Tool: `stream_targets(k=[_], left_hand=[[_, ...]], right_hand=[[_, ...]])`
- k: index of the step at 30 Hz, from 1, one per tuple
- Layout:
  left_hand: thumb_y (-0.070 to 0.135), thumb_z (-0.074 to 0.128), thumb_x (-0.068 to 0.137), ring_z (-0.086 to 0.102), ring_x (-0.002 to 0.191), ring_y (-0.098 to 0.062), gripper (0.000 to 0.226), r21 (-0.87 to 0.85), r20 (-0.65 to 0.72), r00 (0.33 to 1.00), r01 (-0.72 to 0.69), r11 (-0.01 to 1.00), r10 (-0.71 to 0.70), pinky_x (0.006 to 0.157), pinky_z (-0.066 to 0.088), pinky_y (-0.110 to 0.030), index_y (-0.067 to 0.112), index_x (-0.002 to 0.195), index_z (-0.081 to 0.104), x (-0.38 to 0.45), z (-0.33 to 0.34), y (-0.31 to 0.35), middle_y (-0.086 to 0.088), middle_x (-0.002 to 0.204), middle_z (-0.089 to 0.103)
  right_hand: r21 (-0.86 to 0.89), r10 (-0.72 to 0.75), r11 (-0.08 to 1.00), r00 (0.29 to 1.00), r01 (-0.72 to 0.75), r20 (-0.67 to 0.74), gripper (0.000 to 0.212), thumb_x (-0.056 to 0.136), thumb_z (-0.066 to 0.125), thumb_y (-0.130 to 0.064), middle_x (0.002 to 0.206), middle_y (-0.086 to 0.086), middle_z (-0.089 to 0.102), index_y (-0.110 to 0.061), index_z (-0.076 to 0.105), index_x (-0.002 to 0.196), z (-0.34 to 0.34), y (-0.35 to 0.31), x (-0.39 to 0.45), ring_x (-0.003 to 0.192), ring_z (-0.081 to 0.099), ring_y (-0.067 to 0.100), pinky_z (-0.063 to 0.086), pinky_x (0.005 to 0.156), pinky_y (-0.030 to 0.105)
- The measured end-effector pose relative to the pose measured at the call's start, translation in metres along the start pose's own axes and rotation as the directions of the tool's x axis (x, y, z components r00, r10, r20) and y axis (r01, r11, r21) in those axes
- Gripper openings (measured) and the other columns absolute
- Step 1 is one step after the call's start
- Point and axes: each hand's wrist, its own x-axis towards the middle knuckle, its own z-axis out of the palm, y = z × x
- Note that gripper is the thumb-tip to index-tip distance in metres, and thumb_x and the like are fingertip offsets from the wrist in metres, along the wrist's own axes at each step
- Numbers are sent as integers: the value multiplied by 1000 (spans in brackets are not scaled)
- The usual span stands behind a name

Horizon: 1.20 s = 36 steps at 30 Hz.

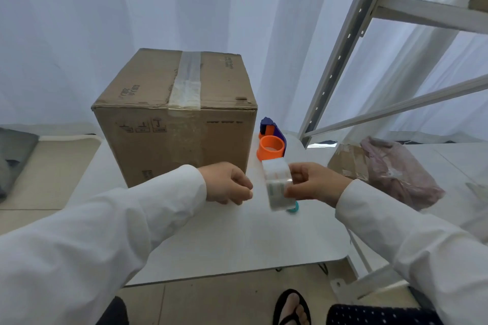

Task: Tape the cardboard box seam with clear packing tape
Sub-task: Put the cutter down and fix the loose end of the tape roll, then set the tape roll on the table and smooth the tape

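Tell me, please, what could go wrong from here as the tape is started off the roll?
The left hand is pinching beside the tape roll held in the right hand; a thin clear end could slip or stick back. The orange dispenser sits unused, so tearing may be ragged. The cardboard box already carries a wrinkled strip.

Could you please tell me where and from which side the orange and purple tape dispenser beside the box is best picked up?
Grip the tape dispenser by its purple body behind the orange ring, probably coming from above and the right. The cardboard box crowds its left side, while the right side faces bare table. The right hand is nearest but already holds the tape roll.
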Motion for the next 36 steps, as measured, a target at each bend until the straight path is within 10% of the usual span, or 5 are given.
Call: stream_targets(k=[4,15,20,30,36], left_hand=[[23,55,89,62,89,-14,32,121,-72,997,22,992,-13,84,46,-25,10,118,62,5,-2,-5,-5,99,66],[23,51,91,62,90,-13,30,218,-85,996,24,976,-6,90,47,-27,11,116,63,4,-6,-12,-1,98,65],[23,50,92,62,90,-12,28,223,-80,997,25,974,-7,70,44,-18,13,115,62,-2,-10,-20,2,97,65],[27,49,91,65,105,-21,30,262,-73,997,36,964,-17,90,49,-29,14,113,63,-2,-10,-18,-7,112,71],[27,50,90,65,107,-22,31,264,-59,998,46,963,-32,94,49,-33,12,114,63,3,-7,-17,-9,113,71]], right_hand=[[-468,-135,882,983,62,-124,32,83,65,-11,109,5,61,-12,55,113,1,13,14,93,55,16,46,87,25],[-847,-223,503,973,171,63,37,88,58,-12,129,6,56,-15,53,124,36,13,61,117,53,26,40,102,32],[-887,-254,423,964,184,79,41,88,57,-8,133,6,54,-15,50,128,43,23,72,121,52,27,40,103,36],[-834,-346,529,937,160,-39,61,74,75,-34,130,0,54,-23,47,127,23,26,69,115,52,20,43,96,32],[-770,127,596,974,-227,-189,64,77,64,-54,126,4,55,-20,44,127,-1,60,60,104,56,20,50,88,32]])
